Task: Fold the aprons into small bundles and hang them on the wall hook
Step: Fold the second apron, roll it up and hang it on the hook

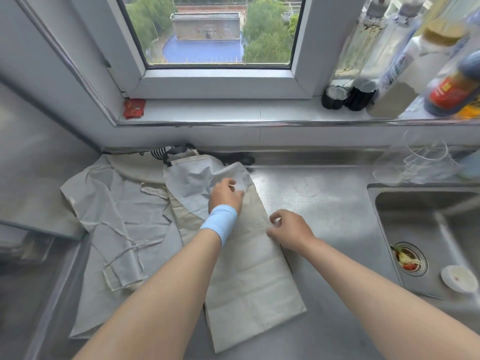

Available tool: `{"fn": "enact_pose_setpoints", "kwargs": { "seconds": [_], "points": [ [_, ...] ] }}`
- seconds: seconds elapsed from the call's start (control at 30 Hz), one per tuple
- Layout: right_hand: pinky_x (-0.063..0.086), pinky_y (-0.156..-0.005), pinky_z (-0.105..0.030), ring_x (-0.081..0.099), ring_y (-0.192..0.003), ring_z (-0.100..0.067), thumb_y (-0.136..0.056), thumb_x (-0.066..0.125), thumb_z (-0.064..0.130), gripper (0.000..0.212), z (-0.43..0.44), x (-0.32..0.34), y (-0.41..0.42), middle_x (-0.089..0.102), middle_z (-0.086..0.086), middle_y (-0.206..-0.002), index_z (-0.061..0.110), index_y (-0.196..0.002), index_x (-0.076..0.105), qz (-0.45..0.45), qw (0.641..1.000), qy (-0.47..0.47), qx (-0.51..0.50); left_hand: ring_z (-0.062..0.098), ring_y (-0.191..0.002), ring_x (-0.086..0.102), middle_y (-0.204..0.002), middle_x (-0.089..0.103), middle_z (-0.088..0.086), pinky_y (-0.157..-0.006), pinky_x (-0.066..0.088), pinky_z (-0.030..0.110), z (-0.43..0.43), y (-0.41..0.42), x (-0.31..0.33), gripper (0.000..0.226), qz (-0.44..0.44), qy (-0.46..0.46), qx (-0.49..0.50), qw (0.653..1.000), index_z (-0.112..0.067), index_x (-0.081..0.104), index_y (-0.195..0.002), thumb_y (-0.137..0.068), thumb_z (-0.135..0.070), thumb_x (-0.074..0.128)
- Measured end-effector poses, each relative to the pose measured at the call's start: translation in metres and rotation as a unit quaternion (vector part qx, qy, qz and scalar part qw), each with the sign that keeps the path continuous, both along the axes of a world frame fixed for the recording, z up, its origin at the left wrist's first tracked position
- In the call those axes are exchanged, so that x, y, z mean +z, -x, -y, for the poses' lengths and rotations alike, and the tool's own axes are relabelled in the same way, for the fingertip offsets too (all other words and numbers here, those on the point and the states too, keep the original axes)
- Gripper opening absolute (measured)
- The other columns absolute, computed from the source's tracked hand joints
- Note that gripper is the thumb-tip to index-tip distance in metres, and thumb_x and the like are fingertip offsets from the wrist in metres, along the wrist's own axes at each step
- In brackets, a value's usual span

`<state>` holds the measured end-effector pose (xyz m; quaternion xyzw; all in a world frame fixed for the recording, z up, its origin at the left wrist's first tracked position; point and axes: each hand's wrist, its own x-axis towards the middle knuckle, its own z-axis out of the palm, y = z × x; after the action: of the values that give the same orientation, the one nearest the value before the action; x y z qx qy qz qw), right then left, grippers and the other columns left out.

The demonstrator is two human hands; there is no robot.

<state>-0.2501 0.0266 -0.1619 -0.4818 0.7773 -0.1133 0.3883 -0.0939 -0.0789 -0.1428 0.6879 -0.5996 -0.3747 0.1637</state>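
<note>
Left fingers (229, 181) grip the apron's (249, 276) upper fold; right fingers (275, 219) pinch its edge.

We see the left forearm (166, 281) and right forearm (363, 276) bare, in the lower frame. Just below the left grip (226, 194), mid-frame, a wide light-blue band (219, 222) circles the wrist, possibly a sweatband.

Beige apron (249, 281), pale-blue wristband (220, 221), red packet (134, 108).
</note>
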Motion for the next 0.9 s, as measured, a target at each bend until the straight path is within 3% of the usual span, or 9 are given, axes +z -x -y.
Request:
{"fn": "enact_pose_setpoints", "kwargs": {
  "seconds": [0.07,0.13,0.3,0.4,0.5,0.6,0.7,0.77,0.9],
  "points": [
    [0.05,-0.08,-0.036,0.06,-0.096,-0.02,-0.083,0.061,0.028,0.036,-0.009,0.0,-0.008,0.057,0.006,-0.108,0.029,-0.118,0.052,-0.082,0.994,0.052,0.039,0.022,-0.103,0.055,-0.105,0.061,-0.001,-0.092,0.044,0.036,-0.023,-0.013,-0.004,0.022,0.053,0.093,-0.057,0.993,-0.021,0.061,-0.107,-0.086,-0.017,0.063],
    [0.049,-0.077,-0.036,0.059,-0.097,-0.02,-0.084,0.058,0.022,0.036,-0.022,-0.002,-0.018,0.052,0.004,-0.111,0.028,-0.119,0.051,-0.123,0.983,0.097,0.1,0.025,-0.1,0.054,-0.103,0.059,0.002,-0.088,0.045,0.038,-0.051,-0.026,-0.009,0.018,0.081,0.135,-0.148,0.976,-0.02,0.061,-0.101,-0.085,-0.014,0.059],
    [0.041,-0.073,-0.03,0.056,-0.1,-0.021,-0.084,0.061,0.028,0.025,-0.063,-0.01,-0.041,0.051,0.003,-0.105,0.027,-0.109,0.061,-0.127,0.94,0.094,0.303,0.022,-0.109,0.05,-0.112,0.054,0.0,-0.081,0.042,0.034,-0.115,-0.065,-0.02,0.019,0.187,0.065,-0.323,0.925,-0.024,0.056,-0.109,-0.092,-0.02,0.048],
    [0.041,-0.076,-0.032,0.053,-0.101,-0.022,-0.083,0.068,0.034,0.032,-0.081,-0.008,-0.048,0.05,0.001,-0.111,0.029,-0.114,0.059,-0.127,0.926,0.095,0.343,0.024,-0.114,0.048,-0.116,0.051,0.003,-0.082,0.041,0.033,-0.136,-0.086,-0.03,0.024,0.23,0.033,-0.343,0.91,-0.026,0.053,-0.117,-0.094,-0.02,0.046],
    [0.041,-0.084,-0.031,0.048,-0.102,-0.018,-0.063,0.073,0.057,0.05,-0.104,-0.002,-0.053,0.048,0.005,-0.114,0.035,-0.104,0.056,-0.128,0.912,0.112,0.372,0.024,-0.116,0.046,-0.118,0.05,0.004,-0.087,0.041,0.033,-0.156,-0.101,-0.028,0.032,0.232,0.035,-0.326,0.916,-0.026,0.052,-0.12,-0.093,-0.011,0.044],
    [0.042,-0.091,-0.037,0.043,-0.115,-0.019,-0.053,0.071,0.062,0.058,-0.126,0.003,-0.057,0.043,0.005,-0.127,0.036,-0.102,0.053,-0.17,0.871,0.11,0.447,0.024,-0.114,0.046,-0.118,0.05,0.003,-0.088,0.04,0.033,-0.177,-0.107,-0.021,0.032,0.233,0.028,-0.343,0.909,-0.024,0.052,-0.117,-0.091,-0.008,0.044],
    [0.04,-0.096,-0.039,0.038,-0.127,-0.024,-0.06,0.075,0.053,0.053,-0.136,0.012,-0.057,0.038,0.0,-0.143,0.034,-0.106,0.057,-0.199,0.845,0.09,0.488,0.026,-0.114,0.047,-0.118,0.051,0.003,-0.088,0.038,0.032,-0.202,-0.108,-0.017,0.022,0.241,0.028,-0.365,0.899,-0.023,0.055,-0.111,-0.093,-0.017,0.045],
    [0.041,-0.098,-0.039,0.038,-0.13,-0.026,-0.075,0.072,0.046,0.04,-0.14,0.014,-0.059,0.031,-0.002,-0.152,0.029,-0.111,0.062,-0.215,0.836,0.079,0.499,0.026,-0.115,0.046,-0.119,0.051,0.003,-0.091,0.038,0.034,-0.217,-0.107,-0.015,0.022,0.246,0.033,-0.374,0.894,-0.023,0.057,-0.112,-0.094,-0.03,0.046],
    [0.043,-0.09,-0.039,0.047,-0.127,-0.028,-0.099,0.048,0.036,0.032,-0.148,0.012,-0.064,0.031,0.0,-0.157,0.016,-0.116,0.067,-0.247,0.841,0.093,0.473,0.022,-0.121,0.039,-0.126,0.045,0.0,-0.098,0.039,0.038,-0.236,-0.108,-0.012,0.056,0.248,0.011,-0.373,0.894,-0.028,0.049,-0.124,-0.08,-0.062,0.052]
  ]
}}
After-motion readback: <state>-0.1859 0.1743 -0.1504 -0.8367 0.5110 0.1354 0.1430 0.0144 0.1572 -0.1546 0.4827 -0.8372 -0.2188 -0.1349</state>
